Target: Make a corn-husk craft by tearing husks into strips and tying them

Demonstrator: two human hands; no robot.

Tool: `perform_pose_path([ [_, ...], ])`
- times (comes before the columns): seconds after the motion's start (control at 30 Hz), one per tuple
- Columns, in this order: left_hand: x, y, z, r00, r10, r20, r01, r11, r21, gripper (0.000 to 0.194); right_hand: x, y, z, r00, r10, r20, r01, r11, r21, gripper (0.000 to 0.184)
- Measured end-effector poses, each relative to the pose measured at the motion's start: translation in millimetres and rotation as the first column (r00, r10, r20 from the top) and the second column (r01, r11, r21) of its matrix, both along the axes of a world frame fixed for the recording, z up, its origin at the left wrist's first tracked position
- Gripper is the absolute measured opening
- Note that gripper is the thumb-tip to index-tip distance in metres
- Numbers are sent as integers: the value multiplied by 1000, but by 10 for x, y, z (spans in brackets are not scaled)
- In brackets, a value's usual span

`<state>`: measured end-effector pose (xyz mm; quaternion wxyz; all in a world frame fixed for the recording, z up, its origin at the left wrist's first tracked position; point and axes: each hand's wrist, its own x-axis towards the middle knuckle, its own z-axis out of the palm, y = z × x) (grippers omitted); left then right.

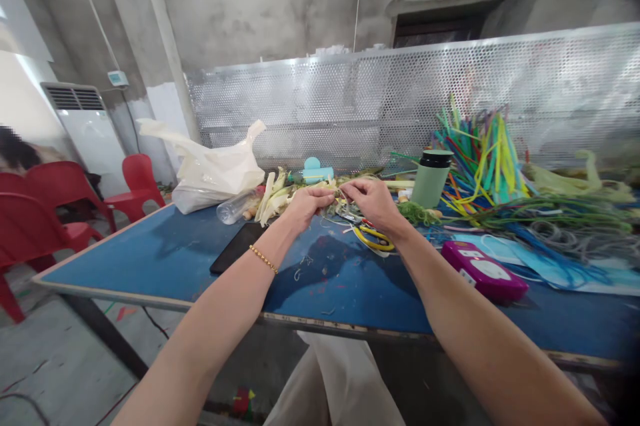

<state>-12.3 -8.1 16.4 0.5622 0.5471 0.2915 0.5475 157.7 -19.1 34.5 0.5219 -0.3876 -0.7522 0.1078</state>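
Screen (400,103) behind: perforated metal, silvery sheen. Worktop (175,266): smooth blue surface, low sheen (scraps scattered on it). Bag (215,169): thin crinkled plastic, slightly glossy; wall (250,6): rough, matt, cement-like.

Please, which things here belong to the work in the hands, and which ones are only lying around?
In the work:
small pale-green piece, between left hand and right hand
scissors, probably

Seemingly just lying around:
flat black slab
white plastic bag
green bottle
clear bottle
purple box
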Motion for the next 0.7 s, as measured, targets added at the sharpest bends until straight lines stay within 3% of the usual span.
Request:
perform_pose_path([
  [0.13,-2,-4,9,999,0,38,1,1000,-16,13,-3,11,8,997,-57,-44,57,998,6,30],
  [0.33,33,-45,24,1000,-26,11,26,1000,-14,5,-7,24,-19,1000,3,3,-3,1000,-10,20],
  [0.47,30,-48,43,999,-30,-32,28,998,-55,17,38,56,-19,999,1,-49,-3,999,-33,22],
  [0.57,17,-50,54,1000,-5,-21,4,997,-75,14,62,78,-11,999,1,-44,-3,999,-35,23],
  [0.7,10,-57,35,998,-35,-49,34,999,-14,11,63,95,-13,1000,-3,-6,3,1000,-9,23],
])
